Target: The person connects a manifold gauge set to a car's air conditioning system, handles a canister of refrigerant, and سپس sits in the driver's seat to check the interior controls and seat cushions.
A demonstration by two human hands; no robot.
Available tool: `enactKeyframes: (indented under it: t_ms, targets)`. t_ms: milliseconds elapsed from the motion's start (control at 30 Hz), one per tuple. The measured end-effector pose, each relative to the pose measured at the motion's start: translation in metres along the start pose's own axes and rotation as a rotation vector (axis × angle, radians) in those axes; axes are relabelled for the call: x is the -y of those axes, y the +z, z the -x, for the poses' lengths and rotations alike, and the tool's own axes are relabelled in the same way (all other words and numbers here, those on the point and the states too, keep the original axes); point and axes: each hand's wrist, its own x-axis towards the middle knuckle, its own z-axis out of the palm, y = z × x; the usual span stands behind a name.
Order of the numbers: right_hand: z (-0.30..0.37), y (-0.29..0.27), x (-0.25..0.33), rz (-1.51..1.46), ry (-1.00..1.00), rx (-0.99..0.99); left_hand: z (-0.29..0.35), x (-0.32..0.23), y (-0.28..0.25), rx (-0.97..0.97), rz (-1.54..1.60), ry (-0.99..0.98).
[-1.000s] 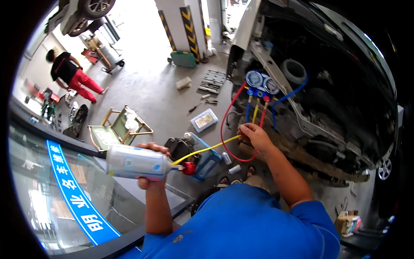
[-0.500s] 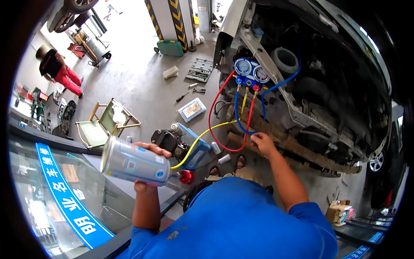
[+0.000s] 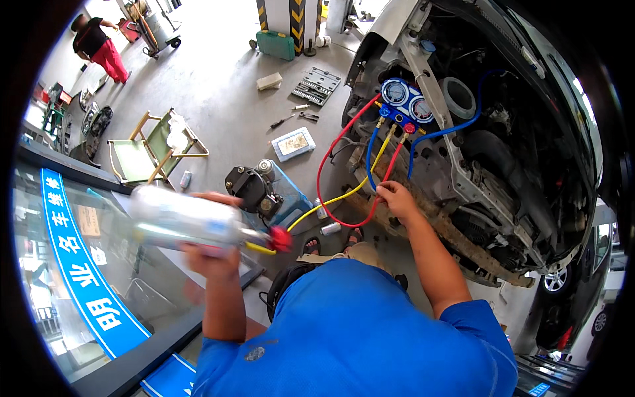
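Note:
My left hand (image 3: 221,259) is wrapped around a large silver can (image 3: 178,215), which is tilted on its side and blurred by motion. A red can tap valve (image 3: 280,239) sits on the can's right end, and a yellow hose (image 3: 317,210) runs close by it. My right hand (image 3: 395,200) pinches the blue hose (image 3: 372,159), with the red hose (image 3: 324,152) passing right beside its fingers. These hoses come down from a blue manifold gauge set (image 3: 402,102) with two round dials, hung at the car's front.
The opened car front (image 3: 456,172) fills the right side. Glass panels with a blue sign strip (image 3: 79,264) stand at left. A black pump (image 3: 248,188), folding chair (image 3: 155,149), blue box (image 3: 293,144), small cans (image 3: 331,228) and socket set (image 3: 317,86) are on the floor. Someone (image 3: 99,46) stands far left.
The silver can has swung left and upward with my left hand, bringing its red valve into clearer view. My right hand has shifted slightly, still at the blue hose. The view has tilted.

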Motion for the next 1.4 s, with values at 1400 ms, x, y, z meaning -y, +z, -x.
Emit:
enactKeyframes:
  t_ms: [1400]
  targets:
    - [-0.119, -0.007, 0.121, 1.87, -0.797, -0.472, 0.036, 0.032, -0.066, -0.257, -0.091, -0.023]
